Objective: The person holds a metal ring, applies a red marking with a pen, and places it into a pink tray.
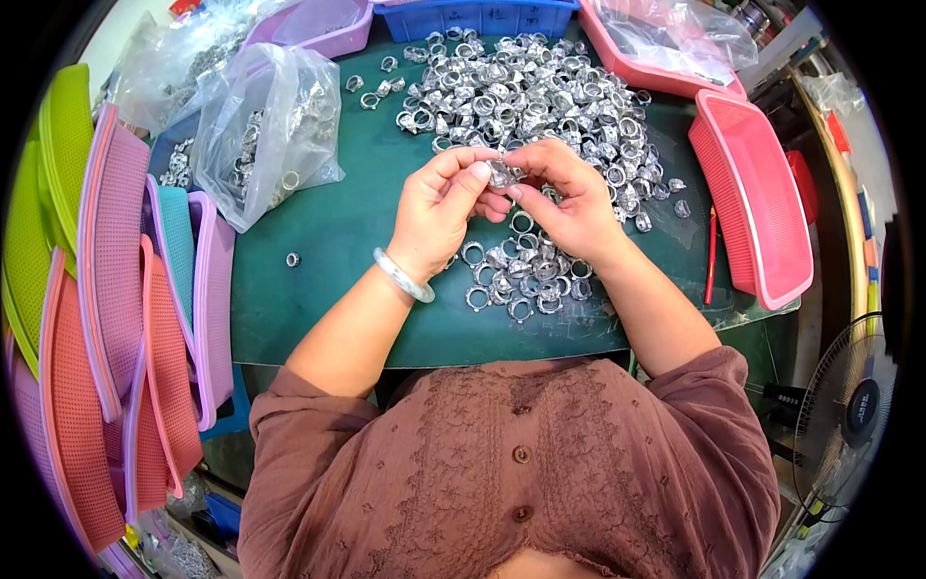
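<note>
Between my two hands, just above the table, is a silver-coloured metal ring (503,174). My left hand (442,205) pinches it from one side with thumb and forefinger, and a pale bangle circles that wrist. From the other side my right hand (569,198) grips it, thumb below and fingers curled over the top. Part of the ring is hidden by the fingertips. Beyond my hands lies a large heap of similar rings (526,92). A smaller heap of rings (531,275) sits nearer to me, between my forearms.
Left of the green table (318,309) stand stacked plastic baskets (116,261). A clear bag (275,135) of rings rests at the back left. A pink basket (752,198) and a red pen-like stick (712,256) are on the right. A blue bin (477,17) edges the back. A fan (849,410) stands lower right.
</note>
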Demonstrator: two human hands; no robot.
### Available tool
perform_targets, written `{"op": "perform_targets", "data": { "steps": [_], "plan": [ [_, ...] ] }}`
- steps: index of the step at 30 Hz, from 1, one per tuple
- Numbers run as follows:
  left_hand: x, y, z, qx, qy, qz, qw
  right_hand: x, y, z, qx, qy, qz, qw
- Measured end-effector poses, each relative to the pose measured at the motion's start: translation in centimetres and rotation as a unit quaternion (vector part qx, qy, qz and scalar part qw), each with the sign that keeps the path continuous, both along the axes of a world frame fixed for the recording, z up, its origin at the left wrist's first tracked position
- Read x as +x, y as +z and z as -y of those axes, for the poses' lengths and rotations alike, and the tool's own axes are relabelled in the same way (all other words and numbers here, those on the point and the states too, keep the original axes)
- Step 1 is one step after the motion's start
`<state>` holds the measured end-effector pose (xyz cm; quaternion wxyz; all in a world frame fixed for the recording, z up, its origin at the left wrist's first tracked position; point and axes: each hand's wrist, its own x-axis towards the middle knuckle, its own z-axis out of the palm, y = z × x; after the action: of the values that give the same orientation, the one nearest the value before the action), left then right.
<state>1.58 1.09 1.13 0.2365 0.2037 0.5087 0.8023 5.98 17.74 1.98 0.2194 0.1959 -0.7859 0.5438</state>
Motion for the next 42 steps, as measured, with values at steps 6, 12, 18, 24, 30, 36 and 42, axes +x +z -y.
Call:
{"op": "perform_targets", "data": {
  "steps": [6, 12, 18, 24, 30, 36, 42],
  "plan": [
    [0.2, -0.2, -0.3, -0.003, -0.014, -0.03, 0.999, 0.0, -0.5, 0.0, -0.024, 0.003, 0.018, 1.0],
    [0.2, -0.7, -0.6, 0.0, -0.004, -0.04, 0.999, 0.0, -0.7, 0.0, -0.064, 0.018, 0.058, 0.996],
    [0.3, -0.5, -0.3, -0.026, -0.011, -0.027, 0.999, 0.1, -0.6, 0.0, -0.058, 0.021, 0.063, 0.996],
    [0.2, -0.4, -0.3, -0.029, -0.023, -0.017, 0.999, 0.2, -0.4, 0.1, -0.073, 0.031, 0.075, 0.994],
    [0.2, -0.4, -0.3, -0.038, -0.026, -0.015, 0.999, 0.3, -0.3, 0.1, -0.06, 0.026, 0.082, 0.995],
    [0.1, -0.3, -0.2, -0.041, -0.022, -0.001, 0.999, 0.3, -1.0, -0.1, -0.145, 0.027, 0.128, 0.981],
    [0.2, -0.4, -0.2, -0.041, -0.022, 0.006, 0.999, 0.5, -0.4, -0.1, -0.189, 0.033, 0.148, 0.97]
  ]
}}
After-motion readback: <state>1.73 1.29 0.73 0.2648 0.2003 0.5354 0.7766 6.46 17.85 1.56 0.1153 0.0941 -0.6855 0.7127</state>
